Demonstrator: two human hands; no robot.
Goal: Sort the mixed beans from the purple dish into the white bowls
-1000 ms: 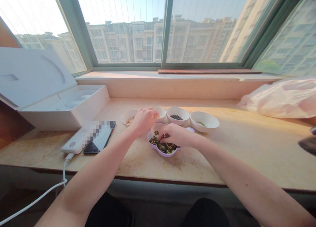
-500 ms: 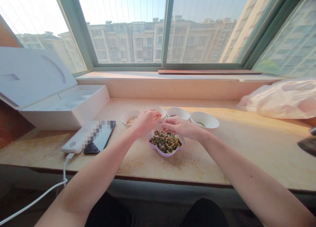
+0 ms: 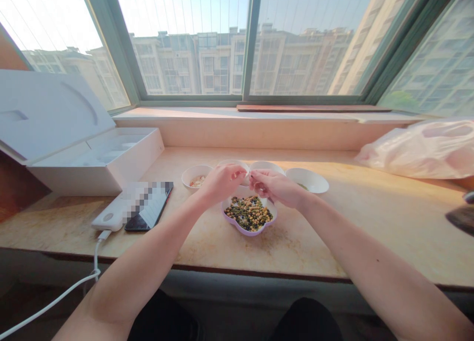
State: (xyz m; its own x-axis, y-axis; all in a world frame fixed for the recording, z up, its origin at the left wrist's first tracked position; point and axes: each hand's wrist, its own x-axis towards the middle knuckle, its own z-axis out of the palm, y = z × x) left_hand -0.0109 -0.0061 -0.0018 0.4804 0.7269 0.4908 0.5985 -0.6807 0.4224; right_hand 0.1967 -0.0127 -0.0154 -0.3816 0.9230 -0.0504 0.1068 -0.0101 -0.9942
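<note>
A lilac-edged, lobed bowl holds mixed beans in yellow, green and black. Just above its far side, my left hand and my right hand meet fingertip to fingertip. Both have thumb and fingers pinched together; whatever is between them is too small to name. Behind the hands stand several white bowls in a row. The leftmost white bowl has pale and reddish bits inside, and the rightmost white bowl shows some small green ones. My hands partly cover the two middle bowls.
On the left are an open white box, a white power bank with a cable, and a dark phone. A plastic bag lies at the right back, and a dark object sits at the right edge.
My right hand has moved slightly up and left, so its fingertips now meet those of my left hand. The left hand has shifted a little to the right. The bowls have stayed put.
</note>
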